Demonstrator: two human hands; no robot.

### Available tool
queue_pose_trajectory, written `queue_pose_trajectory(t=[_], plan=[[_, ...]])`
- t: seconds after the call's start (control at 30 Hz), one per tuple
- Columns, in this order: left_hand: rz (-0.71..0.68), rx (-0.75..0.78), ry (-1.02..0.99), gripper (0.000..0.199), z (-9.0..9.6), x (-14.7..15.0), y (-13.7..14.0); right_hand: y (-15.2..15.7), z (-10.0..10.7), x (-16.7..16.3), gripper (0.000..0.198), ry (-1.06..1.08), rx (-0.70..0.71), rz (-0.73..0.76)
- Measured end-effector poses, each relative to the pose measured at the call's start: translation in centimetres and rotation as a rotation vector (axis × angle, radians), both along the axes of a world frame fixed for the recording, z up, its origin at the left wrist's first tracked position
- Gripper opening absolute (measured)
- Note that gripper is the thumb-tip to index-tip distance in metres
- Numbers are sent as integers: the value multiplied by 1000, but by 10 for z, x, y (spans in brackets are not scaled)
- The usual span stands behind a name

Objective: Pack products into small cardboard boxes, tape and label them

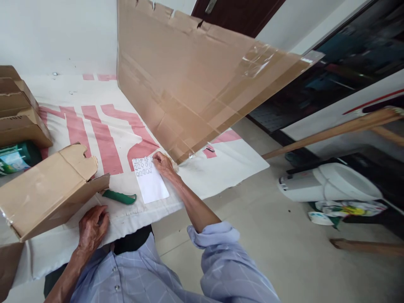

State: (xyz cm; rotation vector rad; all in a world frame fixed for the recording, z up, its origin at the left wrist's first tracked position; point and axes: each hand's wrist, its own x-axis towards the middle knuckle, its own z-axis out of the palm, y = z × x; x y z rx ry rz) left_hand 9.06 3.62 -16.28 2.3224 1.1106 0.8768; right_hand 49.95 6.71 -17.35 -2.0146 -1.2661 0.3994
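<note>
A white sheet of paper (153, 185) lies near the table's front edge, with rows of small outlined shapes (142, 166) on its upper part; whether they are drawn or loose pieces I cannot tell. At its top right corner, my right hand (163, 164) has its fingers pinched together, and whatever is between them is hidden. My left hand (93, 226) rests at the table edge with its fingers loosely curled in, and nothing shows in it. Just above it lies a green-handled tool (120, 197), its far end hidden beside a brown cardboard box (47, 185).
A large taped cardboard sheet (189, 80) stands slanted across the table's right side. More boxes (19, 105) and a green bottle (20, 158) are at the left. A small dark object (210, 149) lies beyond the cardboard's lower edge. A white bucket (331, 183) is on the right.
</note>
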Motion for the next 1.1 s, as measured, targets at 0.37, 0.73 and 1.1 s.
queue_pose_trajectory(t=[0.37,0.73,1.1], plan=[[5,-15,11,22,2,0,0,8,-8,3,8,-7,-40,-58],[-15,18,12,22,1,-1,1,21,-3,11,19,-89,-212,-82],[-3,-37,22,23,5,0,1,5,-1,9,24,-130,-95,-27]])
